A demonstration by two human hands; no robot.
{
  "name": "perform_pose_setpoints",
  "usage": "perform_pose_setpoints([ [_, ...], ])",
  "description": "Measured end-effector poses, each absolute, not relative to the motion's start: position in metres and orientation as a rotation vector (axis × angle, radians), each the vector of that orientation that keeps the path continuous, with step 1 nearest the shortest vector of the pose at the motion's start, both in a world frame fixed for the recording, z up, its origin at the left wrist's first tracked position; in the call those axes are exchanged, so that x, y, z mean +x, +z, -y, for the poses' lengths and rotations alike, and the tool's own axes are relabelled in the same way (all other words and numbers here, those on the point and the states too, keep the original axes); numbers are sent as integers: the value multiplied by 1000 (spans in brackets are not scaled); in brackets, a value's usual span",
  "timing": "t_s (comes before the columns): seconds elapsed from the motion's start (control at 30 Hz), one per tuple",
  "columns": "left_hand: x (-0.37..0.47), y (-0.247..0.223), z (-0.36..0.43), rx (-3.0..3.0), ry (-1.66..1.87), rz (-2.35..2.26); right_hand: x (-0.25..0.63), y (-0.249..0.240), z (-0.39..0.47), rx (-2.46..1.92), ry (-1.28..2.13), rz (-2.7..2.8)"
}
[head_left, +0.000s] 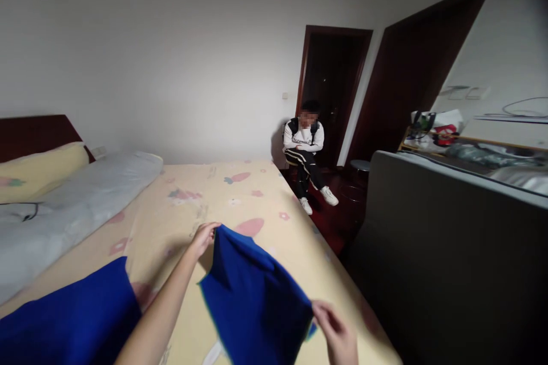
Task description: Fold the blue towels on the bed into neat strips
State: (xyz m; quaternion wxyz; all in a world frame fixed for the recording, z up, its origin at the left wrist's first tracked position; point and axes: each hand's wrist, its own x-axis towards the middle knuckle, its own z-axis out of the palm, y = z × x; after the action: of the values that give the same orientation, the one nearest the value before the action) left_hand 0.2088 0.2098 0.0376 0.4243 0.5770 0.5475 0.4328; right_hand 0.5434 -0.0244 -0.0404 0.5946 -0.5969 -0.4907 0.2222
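Note:
A blue cloth (252, 296) is held up over the bed (205, 194), which has a pale yellow sheet with pink prints. My left hand (203, 238) grips the cloth's far top corner, my arm stretched out over the sheet. My right hand (336, 333) pinches the cloth's near right edge, close to the bed's right side. More blue fabric (72, 319) shows at the lower left, over the bed's near part; I cannot tell whether it belongs to the same cloth.
A grey-white duvet (72, 205) and a yellow pillow (38, 171) lie at the bed's left. A person (306, 154) sits by a dark door (334, 85). A dark grey panel (449, 251) stands right of the bed.

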Motion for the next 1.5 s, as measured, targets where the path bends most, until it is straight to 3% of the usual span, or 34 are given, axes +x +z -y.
perform_pose_setpoints([
  [0.23,131,123,-111,1187,1381,-1164,590,95,-50,-1093,928,1077],
  [0.37,113,147,-68,1135,1480,-1173,585,133,-79,-1038,975,1180],
  [0.8,88,191,-8,1132,1854,-1248,554,175,-70,-1035,880,1361],
  [1.17,82,197,-2,1387,1606,-1440,568,197,-45,-1191,661,1606],
  [1.37,75,197,-4,1826,1472,-1671,579,199,-37,-1206,558,1777],
  [1.5,70,198,-9,2002,1325,-1563,585,192,-45,-1213,681,1798],
])
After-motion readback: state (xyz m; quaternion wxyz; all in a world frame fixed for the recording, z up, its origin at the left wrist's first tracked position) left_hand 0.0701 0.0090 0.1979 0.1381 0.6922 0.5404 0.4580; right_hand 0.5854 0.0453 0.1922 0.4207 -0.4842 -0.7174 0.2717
